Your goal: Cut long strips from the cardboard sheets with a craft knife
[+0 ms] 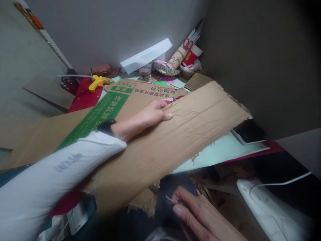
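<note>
My left hand (156, 113), in a white sleeve with a black band at the wrist, grips the upper edge of a long brown cardboard sheet (160, 150). Its thumb lies over the plain face, and the sheet tilts toward me with ragged ends. Under and behind it is a larger cardboard piece (100, 110) with a green printed band. Below the sheet's near edge, my right hand (195, 211) pinches a small thin metal piece (170, 199), apart from the cardboard. Most of that piece is hidden by the fingers, so its kind is unclear.
A yellow glue gun (97, 83) lies at the back left. Red-handled scissors (187, 44), a red cup (192, 55) and a white paper sheet (146, 55) stand by the wall. A dark flat device (248, 130) lies right. A white object with a cable (263, 207) is lower right.
</note>
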Available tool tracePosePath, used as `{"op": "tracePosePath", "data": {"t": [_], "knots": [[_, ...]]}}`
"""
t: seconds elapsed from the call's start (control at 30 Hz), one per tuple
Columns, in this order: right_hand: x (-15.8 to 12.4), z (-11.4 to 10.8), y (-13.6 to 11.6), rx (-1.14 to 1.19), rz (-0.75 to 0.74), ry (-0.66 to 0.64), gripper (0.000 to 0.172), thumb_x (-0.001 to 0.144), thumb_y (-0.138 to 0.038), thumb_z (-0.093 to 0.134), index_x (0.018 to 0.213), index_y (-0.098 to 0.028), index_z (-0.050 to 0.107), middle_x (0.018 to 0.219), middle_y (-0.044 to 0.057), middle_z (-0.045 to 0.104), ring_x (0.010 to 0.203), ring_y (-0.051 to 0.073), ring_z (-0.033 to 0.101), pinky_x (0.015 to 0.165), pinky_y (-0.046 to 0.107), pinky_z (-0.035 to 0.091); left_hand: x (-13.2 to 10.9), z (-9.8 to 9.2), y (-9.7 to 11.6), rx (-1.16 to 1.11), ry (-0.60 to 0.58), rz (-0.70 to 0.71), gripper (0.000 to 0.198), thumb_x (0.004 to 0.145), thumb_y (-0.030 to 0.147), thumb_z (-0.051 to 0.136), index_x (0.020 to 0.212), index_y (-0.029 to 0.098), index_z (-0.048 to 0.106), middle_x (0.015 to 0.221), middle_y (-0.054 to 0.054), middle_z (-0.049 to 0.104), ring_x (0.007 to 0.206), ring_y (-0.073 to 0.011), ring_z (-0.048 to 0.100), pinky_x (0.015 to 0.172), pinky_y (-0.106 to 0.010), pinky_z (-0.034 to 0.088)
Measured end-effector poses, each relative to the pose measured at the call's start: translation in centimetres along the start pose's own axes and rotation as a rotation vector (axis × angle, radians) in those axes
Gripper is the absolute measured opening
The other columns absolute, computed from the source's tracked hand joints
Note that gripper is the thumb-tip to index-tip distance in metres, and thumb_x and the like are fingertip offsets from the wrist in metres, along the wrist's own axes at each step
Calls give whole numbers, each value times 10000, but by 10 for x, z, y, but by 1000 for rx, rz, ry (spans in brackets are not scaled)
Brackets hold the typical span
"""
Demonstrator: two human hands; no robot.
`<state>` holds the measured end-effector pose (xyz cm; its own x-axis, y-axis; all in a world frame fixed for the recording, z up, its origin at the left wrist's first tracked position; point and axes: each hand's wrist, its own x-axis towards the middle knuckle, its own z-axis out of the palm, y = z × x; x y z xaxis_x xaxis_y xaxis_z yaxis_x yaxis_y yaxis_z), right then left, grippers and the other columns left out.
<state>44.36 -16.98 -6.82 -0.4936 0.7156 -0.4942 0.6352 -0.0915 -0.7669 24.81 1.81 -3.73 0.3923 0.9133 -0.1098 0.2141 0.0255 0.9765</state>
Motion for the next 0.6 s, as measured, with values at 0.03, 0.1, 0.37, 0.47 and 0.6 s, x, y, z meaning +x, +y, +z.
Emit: {"op": "tracePosePath", "data": {"t": [0.03, 0.1, 0.37, 0.47, 0.6], "knots": [[-3, -3, 3, -2, 20, -8, 364, 1020, -500, 358, 1075, -258, 624, 921, 51, 685, 887, 220, 607, 789, 300, 460, 1, 3, 3, -3, 5, 2, 169, 745, 189, 659, 910, 149, 653, 951, -72, 701, 848, -237, 657, 752, -348, 532], [-8, -10, 8, -9, 61, -7, 363, 1016, -504, 365, 1079, -250, 616, 931, 57, 677, 927, 232, 600, 825, 319, 448, 4, 9, 7, -1, 23, 3, 136, 758, 216, 660, 874, 150, 639, 895, -72, 692, 792, -236, 656, 694, -346, 530], [-2, -21, 18, 5, 50, 78, 495, 1056, -495, 308, 717, -213, 534, 759, -8, 613, 830, 175, 550, 792, 298, 366, 26, 16, -26, -97, 88, 62, 106, 757, 245, 682, 807, 166, 631, 799, -20, 688, 757, -207, 667, 694, -306, 523], [1, -20, 21, 44, 9, 68, 466, 1057, -467, 342, 719, -202, 522, 748, -18, 589, 807, 156, 536, 751, 274, 355, 28, 15, -36, -48, 118, 57, 172, 761, 276, 681, 900, 176, 660, 871, -17, 710, 800, -206, 668, 726, -300, 515], [5, -21, 18, 85, -24, 65, 452, 1066, -427, 343, 714, -196, 509, 694, -37, 556, 726, 121, 522, 685, 247, 348, 26, 17, -35, -2, 132, 47, 150, 758, 273, 668, 868, 174, 646, 782, 6, 683, 738, -190, 645, 708, -282, 495]]}}
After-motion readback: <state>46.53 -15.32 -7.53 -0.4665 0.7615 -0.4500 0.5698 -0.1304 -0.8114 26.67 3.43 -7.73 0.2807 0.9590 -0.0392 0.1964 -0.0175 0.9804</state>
